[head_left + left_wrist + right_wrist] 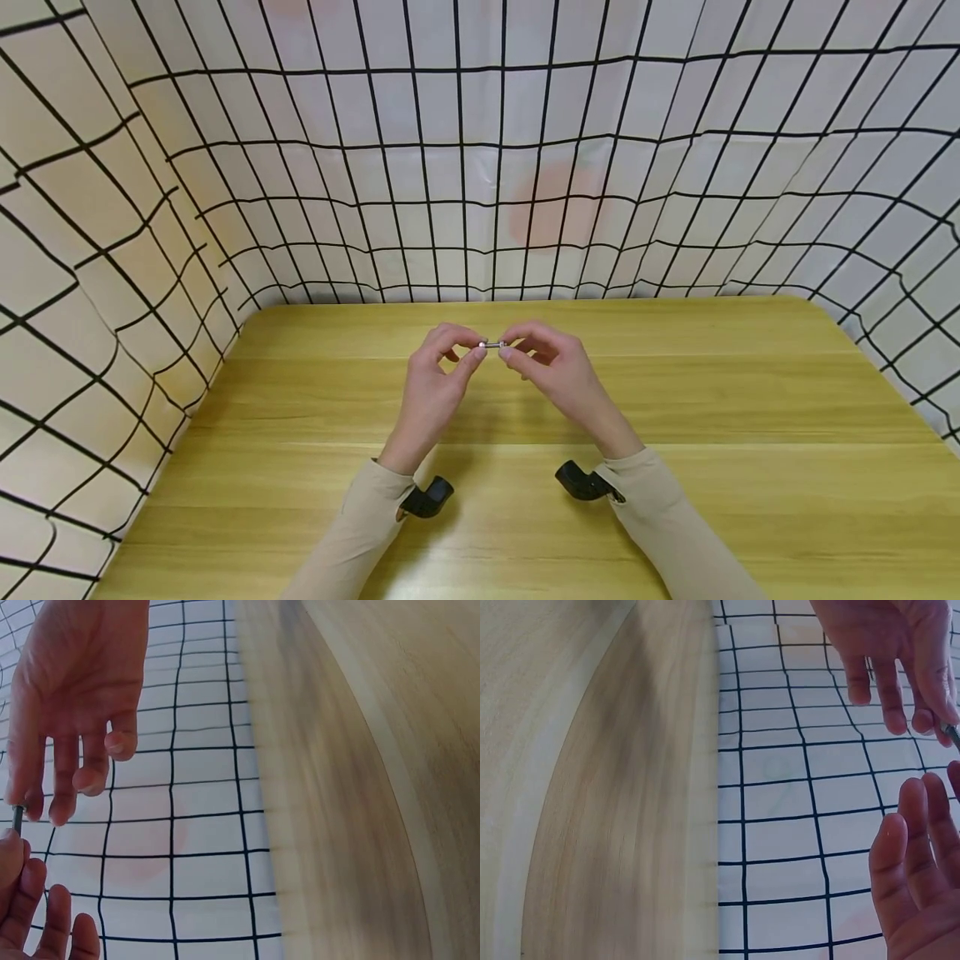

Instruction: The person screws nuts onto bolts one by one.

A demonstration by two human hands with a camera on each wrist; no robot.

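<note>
A small, slender metal rod (492,345), held just above the middle of the head view, lies almost level across the gap between two hands. It may be a bolt or screw, but it is too small there to say for certain; in the wrist views it sits close to the outer edge of the frame, partly hidden by fingertips. The left hand (437,371), left of centre, grasps one end of it between thumb and index finger. The right hand (558,362), right of centre, pinches the other end in the same way, and the fingertips of the two hands stay just apart. In the left wrist view, the remaining fingers of both hands hang loose, clear of the rod.

Beige sleeves (667,521) run down to the bottom edge of the head view. On the inner side of each wrist sits a black wrist mount (427,498). Beneath the hands, a wooden table (510,533) with lengthwise board seams fills the lower half. Behind it and along both sides hangs white cloth (420,225) with a black grid, marked by a faint reddish patch (558,204) above and right of the hands.
</note>
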